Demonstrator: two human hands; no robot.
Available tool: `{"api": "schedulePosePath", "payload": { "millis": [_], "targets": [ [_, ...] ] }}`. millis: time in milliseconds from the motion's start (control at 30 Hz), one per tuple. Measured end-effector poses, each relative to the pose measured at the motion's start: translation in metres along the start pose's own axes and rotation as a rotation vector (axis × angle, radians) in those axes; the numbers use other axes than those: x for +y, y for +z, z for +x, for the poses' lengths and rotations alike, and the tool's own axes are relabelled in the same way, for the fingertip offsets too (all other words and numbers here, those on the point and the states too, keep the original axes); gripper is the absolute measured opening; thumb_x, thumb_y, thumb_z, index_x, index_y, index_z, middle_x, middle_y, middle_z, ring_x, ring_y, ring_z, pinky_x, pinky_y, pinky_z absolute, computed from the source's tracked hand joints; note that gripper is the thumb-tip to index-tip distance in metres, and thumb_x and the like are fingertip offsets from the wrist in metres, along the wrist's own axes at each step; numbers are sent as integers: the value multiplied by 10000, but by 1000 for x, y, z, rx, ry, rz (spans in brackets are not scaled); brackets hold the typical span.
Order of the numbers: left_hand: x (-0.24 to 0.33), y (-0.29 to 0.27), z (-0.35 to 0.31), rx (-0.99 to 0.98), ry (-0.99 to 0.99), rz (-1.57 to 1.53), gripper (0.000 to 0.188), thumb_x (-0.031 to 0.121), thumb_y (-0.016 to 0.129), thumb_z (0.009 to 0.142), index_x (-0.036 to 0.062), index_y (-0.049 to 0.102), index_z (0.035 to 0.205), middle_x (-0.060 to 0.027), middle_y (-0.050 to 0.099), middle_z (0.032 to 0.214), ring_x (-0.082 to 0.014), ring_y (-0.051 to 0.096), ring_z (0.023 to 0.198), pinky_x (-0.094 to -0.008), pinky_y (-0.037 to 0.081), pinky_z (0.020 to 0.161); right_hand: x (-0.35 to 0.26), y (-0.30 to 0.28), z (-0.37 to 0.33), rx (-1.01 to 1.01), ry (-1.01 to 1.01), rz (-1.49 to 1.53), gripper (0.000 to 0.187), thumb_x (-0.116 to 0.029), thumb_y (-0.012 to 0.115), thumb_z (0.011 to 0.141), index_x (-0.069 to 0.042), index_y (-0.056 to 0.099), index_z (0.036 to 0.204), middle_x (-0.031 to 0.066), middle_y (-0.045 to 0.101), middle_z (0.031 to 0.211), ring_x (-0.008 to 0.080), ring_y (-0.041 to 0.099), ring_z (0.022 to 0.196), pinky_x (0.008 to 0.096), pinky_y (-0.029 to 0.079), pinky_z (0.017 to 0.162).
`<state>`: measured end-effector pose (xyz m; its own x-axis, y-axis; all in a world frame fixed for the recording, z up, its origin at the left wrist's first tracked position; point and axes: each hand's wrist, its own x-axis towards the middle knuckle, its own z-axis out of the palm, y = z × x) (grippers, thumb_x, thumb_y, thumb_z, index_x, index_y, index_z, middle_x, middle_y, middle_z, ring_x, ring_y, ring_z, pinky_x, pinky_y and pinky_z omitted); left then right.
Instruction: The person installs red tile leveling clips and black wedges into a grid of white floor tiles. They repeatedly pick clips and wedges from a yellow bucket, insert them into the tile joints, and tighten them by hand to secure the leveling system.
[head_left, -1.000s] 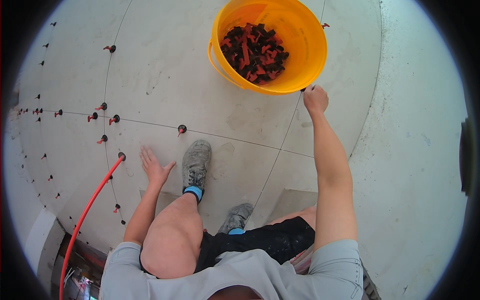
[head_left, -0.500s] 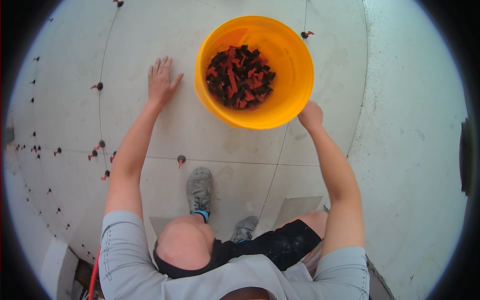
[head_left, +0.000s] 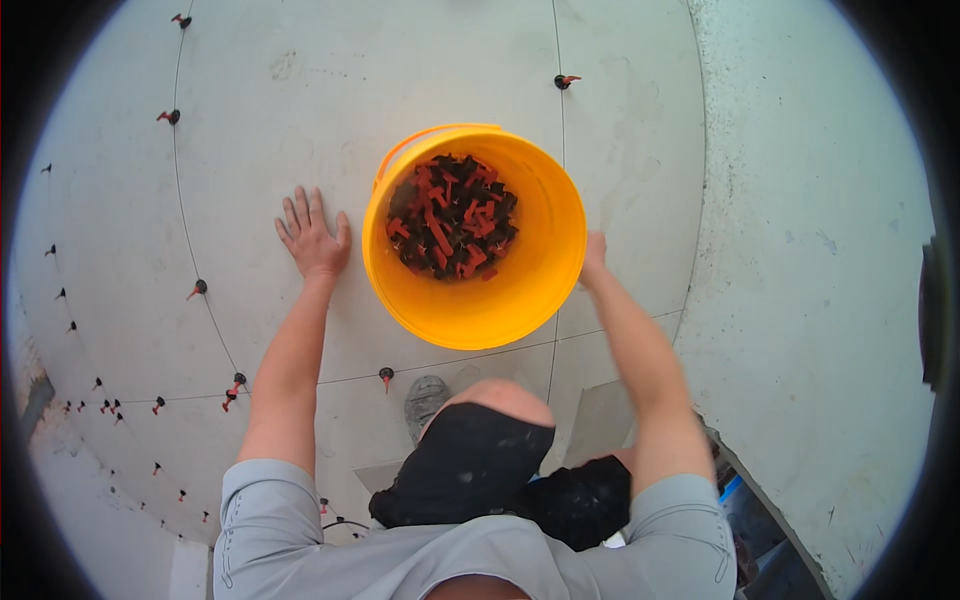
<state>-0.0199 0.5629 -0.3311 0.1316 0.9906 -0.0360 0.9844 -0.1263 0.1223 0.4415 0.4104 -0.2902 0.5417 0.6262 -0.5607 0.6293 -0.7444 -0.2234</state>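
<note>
Two hands, well apart, flank the bucket (head_left: 530,285), twelve o'clock from the person (head_left: 400,562). At its nine, the left hand (head_left: 313,245) lies spread on the floor (head_left: 300,140), empty; at its three, the right hand (head_left: 594,258) is partly hidden, so I can't tell whether it grips. Red-and-black clips (head_left: 440,235) lie inside.

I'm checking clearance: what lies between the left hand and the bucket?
Only a narrow strip of floor separates the left hand and bucket, in the head view.
</note>
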Motion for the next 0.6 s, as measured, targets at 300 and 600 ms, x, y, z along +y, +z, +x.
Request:
{"api": "schedulePosePath", "payload": {
  "millis": [300,600],
  "targets": [
    [-12,14,0,-73,-8,107,702,468,475,895,181,311,1514,-59,198,1612,-301,128,1490,-527,45,1196,-35,-18,-18,75,23,-150,274,-288,605,875,-21,626,818,123,643,728,287,633,673,421,487,606],
    [-11,31,-12,-22,74,213,684,435,479,946,210,217,1536,-43,151,1624,-290,126,1493,-531,70,1193,11,-33,-15,-9,-645,-446,235,-225,578,898,-51,613,746,88,630,709,262,573,573,413,435,518]
  ]
}}
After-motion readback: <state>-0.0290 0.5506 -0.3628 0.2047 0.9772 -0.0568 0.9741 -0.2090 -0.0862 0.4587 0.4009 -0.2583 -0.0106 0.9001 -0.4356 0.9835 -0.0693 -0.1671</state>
